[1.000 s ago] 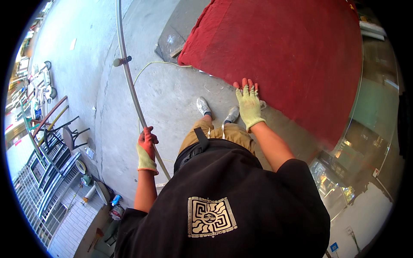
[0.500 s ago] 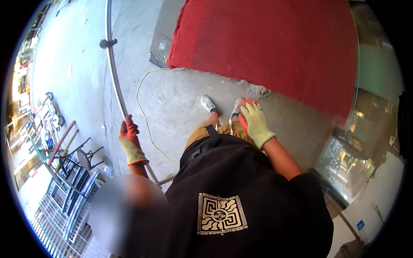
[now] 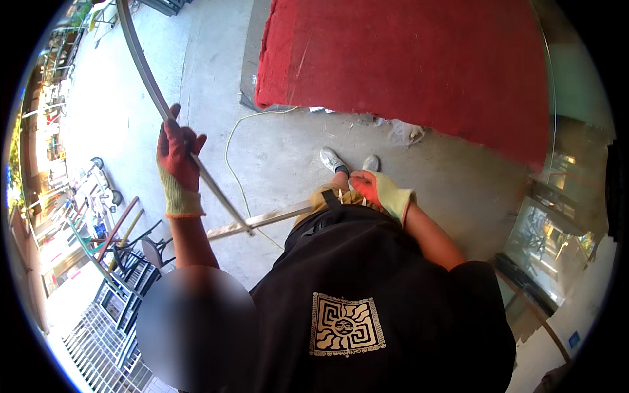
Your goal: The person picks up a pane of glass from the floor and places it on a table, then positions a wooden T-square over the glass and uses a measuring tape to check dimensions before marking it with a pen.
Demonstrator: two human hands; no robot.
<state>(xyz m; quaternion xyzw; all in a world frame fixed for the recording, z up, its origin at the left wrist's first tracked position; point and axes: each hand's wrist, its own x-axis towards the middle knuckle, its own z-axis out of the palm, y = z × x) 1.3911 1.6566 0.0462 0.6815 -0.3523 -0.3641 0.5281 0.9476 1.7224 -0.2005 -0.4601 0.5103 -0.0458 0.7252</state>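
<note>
Out to the left, my left hand (image 3: pixel 178 164), in a yellow glove with a red coating, is closed on a long grey metal bar (image 3: pixel 145 72). The bar slants from the upper left past my palm, and its lower end hangs left of my waist. By that end a second pale strip (image 3: pixel 265 217) runs crosswise toward my tan shorts (image 3: pixel 347 196); whether the two are joined I cannot tell. My right hand (image 3: pixel 383 193), gloved alike, rests in front of my waist with its fingers bent together. Nothing shows between them.
A red cloth-covered table (image 3: pixel 406 65) stands ahead, with crumpled clear plastic (image 3: pixel 406 133) under its near edge. A thin yellow cable (image 3: pixel 229 154) crosses the concrete floor. Stacked chairs and metal frames (image 3: pixel 111 281) are at left. Glass panels (image 3: pixel 540 242) lean at right.
My left hand has moved forward and raised the bar, whose near end now shows with the crosswise strip. My right hand has drawn back to my waist, its outstretched fingers now bent.
</note>
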